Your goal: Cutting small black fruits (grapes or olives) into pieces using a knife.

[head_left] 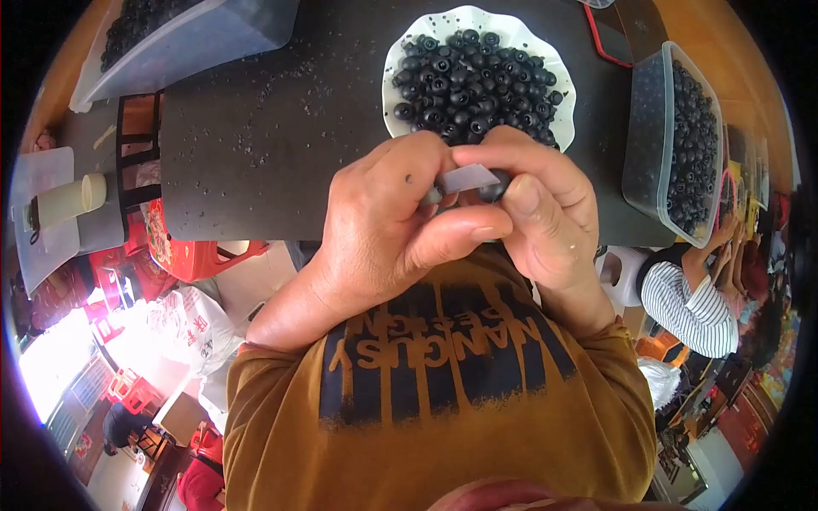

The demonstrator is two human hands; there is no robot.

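Observation:
Close above the table's near edge, my left hand (375, 200) is closed around a small knife, whose short slanted blade (469, 177) points to the right. Most of its handle is hidden in the fingers. My right hand (554, 200) pinches a small round black part (494, 186) between thumb and forefinger, right at the blade's tip. Whether the edge cuts into it I cannot tell. Just beyond both hands lies a white wavy-rimmed plate (562, 85), heaped with similar black parts (464, 81), many with a hole in them.
A clear tub (648, 136) of black parts stands at the right, another tub (204, 51) at the far left. Black crumbs dot the dark table (256, 153). A red-edged phone (609, 38) lies far right. A red stool (192, 251) and a person in stripes (690, 302) are nearby.

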